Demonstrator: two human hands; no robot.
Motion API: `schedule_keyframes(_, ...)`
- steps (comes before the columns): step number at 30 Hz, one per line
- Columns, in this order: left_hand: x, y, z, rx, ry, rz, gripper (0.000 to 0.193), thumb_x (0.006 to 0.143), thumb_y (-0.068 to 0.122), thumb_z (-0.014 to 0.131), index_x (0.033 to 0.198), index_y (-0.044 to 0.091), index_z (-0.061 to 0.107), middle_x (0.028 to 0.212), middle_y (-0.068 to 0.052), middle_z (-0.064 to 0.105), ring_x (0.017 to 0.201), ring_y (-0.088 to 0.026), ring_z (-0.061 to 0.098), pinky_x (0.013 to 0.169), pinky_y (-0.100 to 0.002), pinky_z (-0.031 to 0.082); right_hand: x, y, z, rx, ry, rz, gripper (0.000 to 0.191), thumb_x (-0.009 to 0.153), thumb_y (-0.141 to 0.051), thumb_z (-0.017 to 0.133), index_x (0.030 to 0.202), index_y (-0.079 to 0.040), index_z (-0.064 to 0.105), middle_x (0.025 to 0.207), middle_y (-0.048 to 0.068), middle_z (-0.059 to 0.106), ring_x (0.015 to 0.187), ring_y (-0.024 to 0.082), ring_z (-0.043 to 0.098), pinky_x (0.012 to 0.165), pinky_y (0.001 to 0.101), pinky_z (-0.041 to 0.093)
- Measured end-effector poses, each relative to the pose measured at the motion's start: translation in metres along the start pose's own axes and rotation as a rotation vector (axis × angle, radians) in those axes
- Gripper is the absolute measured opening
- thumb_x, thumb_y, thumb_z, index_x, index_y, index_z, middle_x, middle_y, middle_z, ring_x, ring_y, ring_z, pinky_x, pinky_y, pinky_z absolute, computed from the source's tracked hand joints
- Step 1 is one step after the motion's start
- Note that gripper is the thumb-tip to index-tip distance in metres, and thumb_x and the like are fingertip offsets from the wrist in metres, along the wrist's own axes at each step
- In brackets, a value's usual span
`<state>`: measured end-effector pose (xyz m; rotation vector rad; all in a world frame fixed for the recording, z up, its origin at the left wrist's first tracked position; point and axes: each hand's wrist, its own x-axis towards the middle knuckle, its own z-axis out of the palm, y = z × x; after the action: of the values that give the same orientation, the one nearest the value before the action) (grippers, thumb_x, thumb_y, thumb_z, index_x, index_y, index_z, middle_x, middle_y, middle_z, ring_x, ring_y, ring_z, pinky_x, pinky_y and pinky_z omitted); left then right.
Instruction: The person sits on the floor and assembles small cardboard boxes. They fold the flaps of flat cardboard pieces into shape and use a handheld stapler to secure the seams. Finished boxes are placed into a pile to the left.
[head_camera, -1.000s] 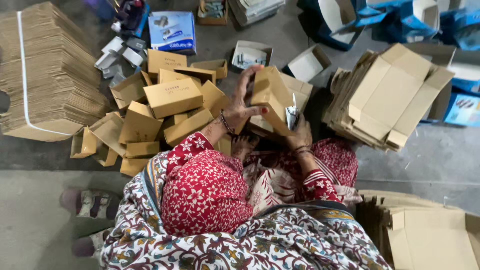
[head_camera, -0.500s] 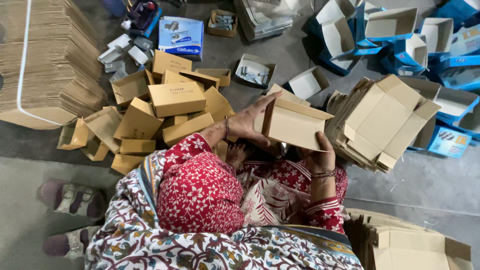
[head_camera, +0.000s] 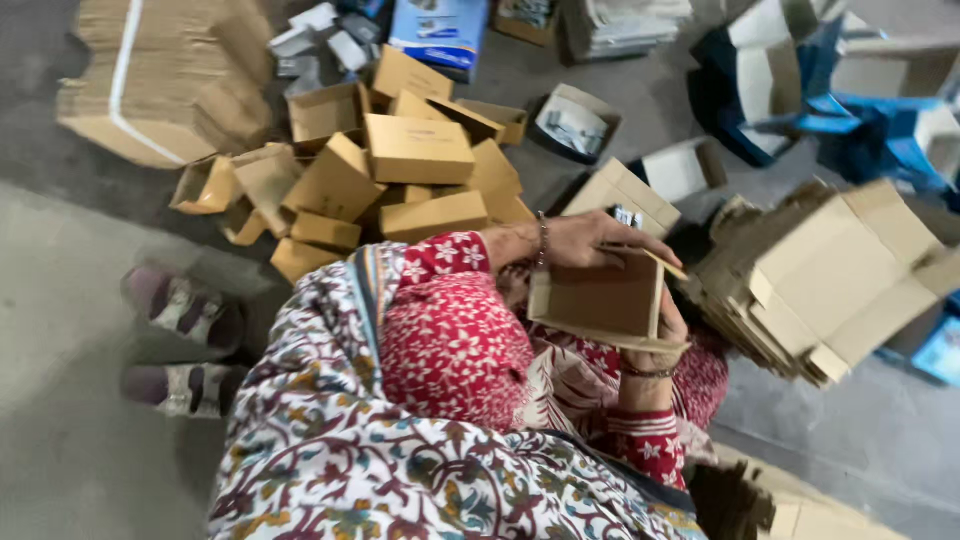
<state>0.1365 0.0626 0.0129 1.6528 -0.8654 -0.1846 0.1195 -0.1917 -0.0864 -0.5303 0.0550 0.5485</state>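
A: In the head view, what do the hands hold?

B: A small open brown cardboard box (head_camera: 600, 300), near the centre of the frame, over the person's lap. The left hand (head_camera: 590, 240) lies across its top edge at twelve o'clock, fingers curled over the flap and pressing on it. The right hand (head_camera: 665, 335) cups the box at four o'clock, from below and the side, fingers closed on the wall.

A: How would it handle?

B: I judge it light and thin-walled, stiff along the folds but easy to crush, so the creased edges and corners are the best holds.

A: And around it?

B: A heap of folded brown boxes (head_camera: 400, 170) at ten o'clock on the floor, a stack of flat cardboard blanks (head_camera: 830, 280) at three o'clock, just beside the right hand.
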Motion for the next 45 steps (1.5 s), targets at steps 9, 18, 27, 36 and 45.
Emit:
schedule_keyframes(9, 0.001, -0.072, 0.012, 0.142, 0.300, -0.269, 0.064, 0.076, -0.013, 0.052, 0.130, 0.021, 0.058, 0.131, -0.004, 0.070, 0.128, -0.025, 0.066, 0.108, -0.037, 0.051, 0.000, 0.007, 0.043, 0.021, 0.085, -0.126, 0.065, 0.096, -0.044, 0.058, 0.138, 0.005, 0.056, 0.132, 0.020, 0.067, 0.121, 0.030, 0.066, 0.106, 0.0439, 0.051)
schedule_keyframes(18, -0.006, -0.078, 0.020, 0.138, 0.429, -0.470, 0.065, 0.074, -0.003, 0.065, 0.130, 0.022, 0.043, 0.120, -0.013, 0.068, 0.118, -0.033, 0.066, 0.095, -0.040, 0.052, 0.011, 0.027, 0.077, -0.935, -0.032, -0.688, 0.030, 0.114, -0.017, 0.057, 0.136, 0.002, 0.065, 0.132, 0.009, 0.059, 0.123, 0.020, 0.060, 0.110, 0.0342, 0.050)
schedule_keyframes(27, -0.016, -0.108, 0.043, -0.179, 0.356, -0.479, 0.063, 0.089, 0.011, 0.062, 0.146, 0.019, 0.038, 0.151, -0.016, 0.048, 0.142, -0.029, 0.047, 0.115, -0.040, 0.041, 0.000, 0.013, 0.089, -1.645, 0.209, -0.829, 0.014, 0.094, -0.009, 0.080, 0.106, -0.003, 0.077, 0.102, 0.010, 0.063, 0.100, 0.025, 0.060, 0.091, 0.0341, 0.050)
schedule_keyframes(36, -0.003, -0.066, 0.022, -0.643, 0.416, -0.334, 0.049, 0.111, 0.033, 0.044, 0.155, 0.011, 0.044, 0.161, -0.013, 0.043, 0.152, -0.025, 0.034, 0.127, -0.042, 0.025, 0.034, -0.003, 0.080, -1.544, 0.053, -0.857, 0.017, 0.093, -0.002, 0.086, 0.107, 0.002, 0.078, 0.107, 0.012, 0.068, 0.101, 0.021, 0.067, 0.091, 0.0322, 0.056)
schedule_keyframes(45, -0.003, -0.042, 0.008, -0.740, 0.440, -0.365, 0.057, 0.107, 0.048, 0.047, 0.145, 0.006, 0.051, 0.143, -0.010, 0.051, 0.131, -0.021, 0.043, 0.110, -0.037, 0.033, 0.072, -0.003, 0.043, -1.131, -0.053, -0.765, 0.004, 0.102, 0.000, 0.078, 0.103, 0.001, 0.074, 0.110, 0.006, 0.066, 0.103, 0.015, 0.064, 0.095, 0.0282, 0.054)
